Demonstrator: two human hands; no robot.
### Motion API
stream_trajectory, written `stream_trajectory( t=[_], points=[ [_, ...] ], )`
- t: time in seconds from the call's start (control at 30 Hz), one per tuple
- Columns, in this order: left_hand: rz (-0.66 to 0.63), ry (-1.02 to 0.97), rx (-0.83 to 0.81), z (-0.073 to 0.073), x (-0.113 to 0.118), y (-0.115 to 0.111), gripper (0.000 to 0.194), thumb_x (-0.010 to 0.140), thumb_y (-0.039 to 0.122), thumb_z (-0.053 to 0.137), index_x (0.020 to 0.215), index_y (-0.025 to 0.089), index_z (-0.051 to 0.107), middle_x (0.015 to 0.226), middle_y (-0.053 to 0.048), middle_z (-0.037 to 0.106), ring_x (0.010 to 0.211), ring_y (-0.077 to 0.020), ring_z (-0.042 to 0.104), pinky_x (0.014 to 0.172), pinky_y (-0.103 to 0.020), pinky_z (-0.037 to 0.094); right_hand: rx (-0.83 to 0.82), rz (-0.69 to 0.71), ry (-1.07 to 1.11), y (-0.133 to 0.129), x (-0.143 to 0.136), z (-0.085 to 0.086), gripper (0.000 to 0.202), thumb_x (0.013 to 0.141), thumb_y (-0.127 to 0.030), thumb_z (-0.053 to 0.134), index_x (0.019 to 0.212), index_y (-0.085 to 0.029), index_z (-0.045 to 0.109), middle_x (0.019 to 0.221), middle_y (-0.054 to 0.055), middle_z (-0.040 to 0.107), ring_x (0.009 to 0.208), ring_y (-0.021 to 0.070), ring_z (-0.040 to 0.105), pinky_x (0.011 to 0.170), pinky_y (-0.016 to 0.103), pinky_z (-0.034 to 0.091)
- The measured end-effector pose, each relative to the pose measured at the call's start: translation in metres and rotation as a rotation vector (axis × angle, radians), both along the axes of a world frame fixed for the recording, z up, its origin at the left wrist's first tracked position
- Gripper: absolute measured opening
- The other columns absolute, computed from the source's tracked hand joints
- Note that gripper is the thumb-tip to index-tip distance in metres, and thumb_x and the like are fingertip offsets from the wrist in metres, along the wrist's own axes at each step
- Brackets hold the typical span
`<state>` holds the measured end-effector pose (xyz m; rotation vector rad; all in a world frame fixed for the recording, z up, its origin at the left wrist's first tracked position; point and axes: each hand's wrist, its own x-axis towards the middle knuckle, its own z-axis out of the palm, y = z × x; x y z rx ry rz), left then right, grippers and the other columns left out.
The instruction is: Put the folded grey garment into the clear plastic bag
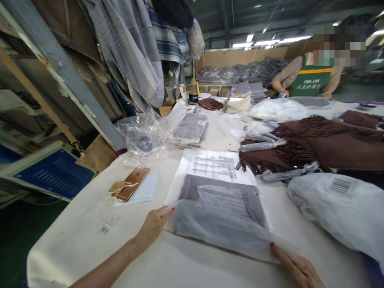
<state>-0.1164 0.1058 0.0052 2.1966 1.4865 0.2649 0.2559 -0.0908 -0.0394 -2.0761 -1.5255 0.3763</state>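
Both hands point(154, 226) point(295, 266) grip the bagged grey garment point(220, 214).

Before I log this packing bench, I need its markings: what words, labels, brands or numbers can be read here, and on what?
"OMLUN": green apron of the person across the table.
Line of characters under it: too blurred to read.
Printed lines on the clear bag held by the left hand and right hand: too small.
Barcode on the white bag: digits unreadable.
Stickers on the table: unreadable.
Blue panel: blurred.
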Motion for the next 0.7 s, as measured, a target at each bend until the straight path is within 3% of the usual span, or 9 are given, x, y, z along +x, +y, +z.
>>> stream_trajectory(
  t=[0.17,0.27,0.43,0.57,0.7],
  points=[
    [0.114,0.237,0.099,-0.005,0.028,0.003,0.037,0.092,0.029,0.03,0.074,0.018,0.061,0.06,-0.001,0.059,0.057,-0.016,0.059,0.055,-0.024,0.039,0.009,-0.05,-0.268,0.004,-0.025,-0.002,0.041,0.087,-0.031,0.03,0.105,-0.027,0.066,0.091,0.004,0.072,0.063,0.0173,0.063,0.056,0.026,0.051],
    [0.144,0.371,0.145,-0.007,0.034,0.002,0.034,0.093,0.027,0.031,0.082,0.019,0.063,0.062,-0.004,0.063,0.058,-0.0191,0.062,0.052,-0.025,0.036,-0.008,-0.142,-0.434,0.006,-0.044,-0.002,0.043,0.087,-0.024,0.026,0.107,-0.025,0.064,0.082,0.008,0.07,0.058,0.0169,0.06,0.054,0.028,0.048],
    [0.213,0.525,0.235,-0.009,0.041,-0.001,0.035,0.094,0.033,0.034,0.082,0.018,0.063,0.062,-0.009,0.066,0.061,-0.026,0.066,0.048,-0.025,0.034,-0.203,-0.266,-0.468,0.017,-0.053,0.001,0.037,0.09,-0.04,0.029,0.092,-0.026,0.064,0.056,0.005,0.062,0.046,0.0191,0.056,0.042,0.027,0.038],
    [0.205,0.558,0.314,-0.01,0.042,-0.003,0.033,0.094,0.032,0.037,0.078,0.019,0.062,0.057,-0.006,0.065,0.057,-0.0237,0.066,0.045,-0.023,0.033,-0.346,-0.244,-0.487,0.026,-0.05,0.005,0.03,0.09,-0.039,0.034,0.083,-0.025,0.059,0.053,0.002,0.062,0.047,0.0202,0.06,0.042,0.026,0.035],
    [0.189,0.543,0.409,-0.008,0.034,-0.002,0.031,0.093,0.028,0.036,0.077,0.017,0.059,0.058,-0.006,0.065,0.055,-0.0219,0.064,0.046,-0.025,0.039,-0.354,-0.283,-0.527,0.033,-0.053,0.01,0.031,0.091,-0.045,0.035,0.075,-0.024,0.054,0.049,0.001,0.061,0.049,0.0221,0.062,0.043,0.027,0.036]
  ],
)
